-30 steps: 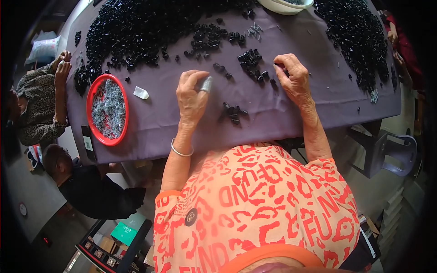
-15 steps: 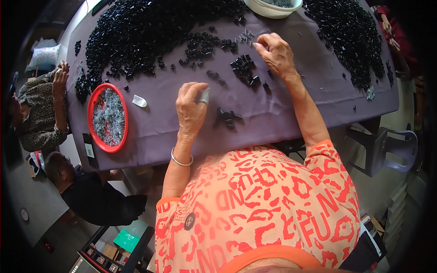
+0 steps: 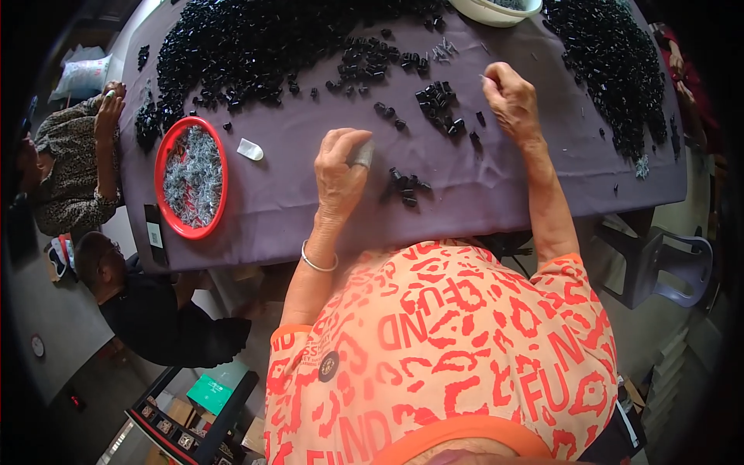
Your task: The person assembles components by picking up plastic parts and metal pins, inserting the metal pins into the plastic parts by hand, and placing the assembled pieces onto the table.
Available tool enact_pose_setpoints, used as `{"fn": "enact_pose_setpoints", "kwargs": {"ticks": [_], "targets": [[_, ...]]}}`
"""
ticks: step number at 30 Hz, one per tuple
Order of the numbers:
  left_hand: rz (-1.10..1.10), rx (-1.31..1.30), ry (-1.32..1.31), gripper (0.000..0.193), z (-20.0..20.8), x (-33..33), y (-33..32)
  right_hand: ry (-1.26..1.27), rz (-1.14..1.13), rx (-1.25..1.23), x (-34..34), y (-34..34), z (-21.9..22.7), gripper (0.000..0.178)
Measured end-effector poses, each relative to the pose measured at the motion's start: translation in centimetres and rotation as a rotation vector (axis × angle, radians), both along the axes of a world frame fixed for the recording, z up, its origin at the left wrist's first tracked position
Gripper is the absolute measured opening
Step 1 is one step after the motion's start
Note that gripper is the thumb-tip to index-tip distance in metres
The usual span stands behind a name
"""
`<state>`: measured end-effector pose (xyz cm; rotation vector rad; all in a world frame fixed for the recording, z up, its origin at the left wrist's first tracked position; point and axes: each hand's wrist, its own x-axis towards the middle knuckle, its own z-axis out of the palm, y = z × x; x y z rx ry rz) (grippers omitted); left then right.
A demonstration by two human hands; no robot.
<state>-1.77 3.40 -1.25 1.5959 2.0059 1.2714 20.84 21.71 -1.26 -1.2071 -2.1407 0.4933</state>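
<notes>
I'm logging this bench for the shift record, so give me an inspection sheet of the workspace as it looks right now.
Surface: table under a purple cloth, bare patch at the near edge.
Job's things: small black parts in little clusters by the hands, large black heaps behind.
Clutter: red bowl of silvery bits, small white piece, pale bowl at far edge.
Hands: left hand pinches a small grey piece; right hand curled with fingertips on the cloth, holding cannot be told.
Cables: nothing seen.
Surroundings: two other people at the left end, grey chair at right.
</notes>
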Motion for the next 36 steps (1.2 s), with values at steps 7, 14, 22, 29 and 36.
{"fn": "enact_pose_setpoints", "kwargs": {"ticks": [7,14,22,29,36], "targets": [[0.033,0.069,0.055,0.019,2.4,0.1,3.4,0.506,-0.001,-0.513,3.7,-2.7,-0.1,0.007],[-0.271,0.103,0.156,0.017,2.3,4.4,7.0,0.452,-0.084,-0.280,3.5,-3.9,-1.5,0.008],[-0.517,-0.099,0.454,0.019,1.2,8.4,11.4,0.392,-0.092,0.006,2.6,-4.4,-1.8,0.006],[-0.482,0.057,0.484,0.018,0.9,7.7,11.9,0.397,-0.089,-0.008,2.5,-4.5,-1.6,0.006],[-0.184,-0.266,-1.083,0.014,2.9,3.2,5.7,0.358,-0.097,-0.003,2.4,-4.5,-1.6,0.005]]}}
